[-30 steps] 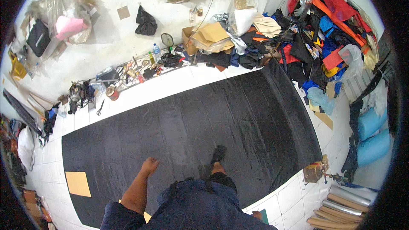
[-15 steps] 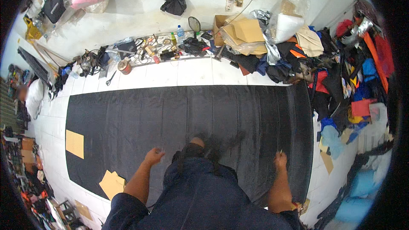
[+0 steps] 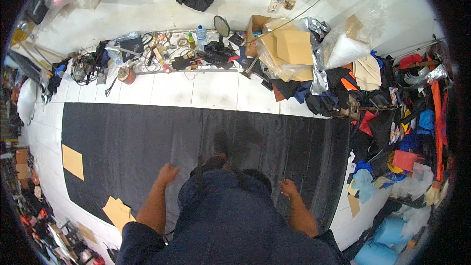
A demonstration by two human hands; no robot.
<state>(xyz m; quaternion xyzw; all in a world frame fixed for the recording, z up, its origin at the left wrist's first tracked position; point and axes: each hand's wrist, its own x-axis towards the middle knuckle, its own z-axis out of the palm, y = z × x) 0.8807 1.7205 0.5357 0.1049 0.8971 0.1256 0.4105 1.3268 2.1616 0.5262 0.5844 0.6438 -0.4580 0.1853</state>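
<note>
A wide black sheet of fabric (image 3: pixel 122 137) lies spread on the white tiled floor, with faint creases across it. Above its left half is my left hand (image 3: pixel 168 173), fingers loosely bent and nothing visible in them. My right hand (image 3: pixel 288 188), over the right half of the sheet, has its fingers closed; a small thin thing shows at the fingertips, too small to name. A tan card piece (image 3: pixel 73 162) rests at the sheet's left edge. Several more tan card pieces (image 3: pixel 117 212) overlap at the near left edge. My body hides the sheet's near middle.
Along the wall stand a tin (image 3: pixel 126 75), scissors (image 3: pixel 110 87), a water bottle (image 3: pixel 201 35) and a round mirror (image 3: pixel 222 26). A cardboard box (image 3: pixel 254 34) and large tan sheets (image 3: pixel 292 48) sit farther right. Heaped coloured fabric scraps (image 3: pixel 387 132) and blue rolls (image 3: pixel 378 252) flank the right side.
My right hand has come in leftward, closer to my body. My left hand has shifted slightly left in the picture. The view has turned and tilted, so the sheet sits lower and farther left.
</note>
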